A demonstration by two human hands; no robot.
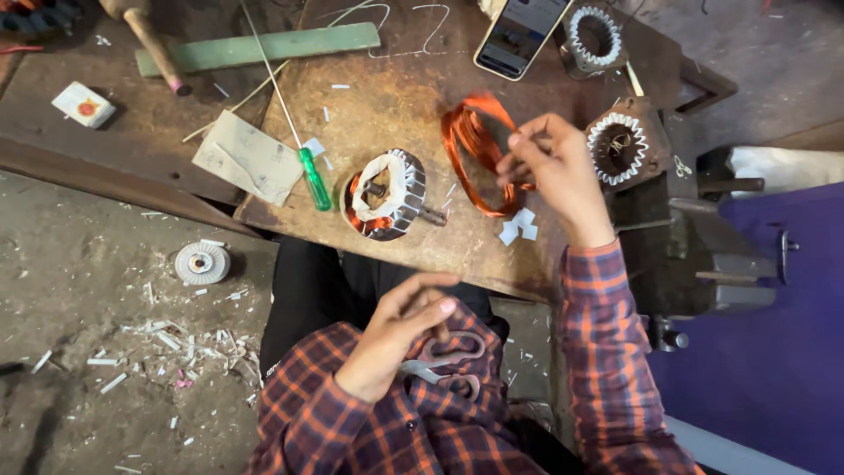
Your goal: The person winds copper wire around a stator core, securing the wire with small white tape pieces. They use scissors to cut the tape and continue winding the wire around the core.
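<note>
The brown, rusty worktop (396, 97) was the biggest thing, and it was covered with tools and small white scraps. To the right of it stood a dark metal vise (694, 255).

On the worktop lay a loop of shiny orange copper wire (470, 145). It was made of many thin strands bunched together in a long oval ring. It lay near the middle of the worktop, just right of a round metal motor core (391, 195). That core had white paper and more copper wire tucked inside it.

The right hand (554, 167) reached out over the worktop. Its fingers were pinched together on the right side of the copper wire loop, holding some strands.

The left hand (396, 339) was down low, close to the person's checked shirt (440, 422). Its fingers were half curled and loose. A pair of scissors (448, 365) lay on the lap just under it, but I could not tell if the hand touched them.

A green-handled screwdriver (315, 180) lay left of the motor core. A phone (519, 33) rested at the far edge of the worktop.
</note>
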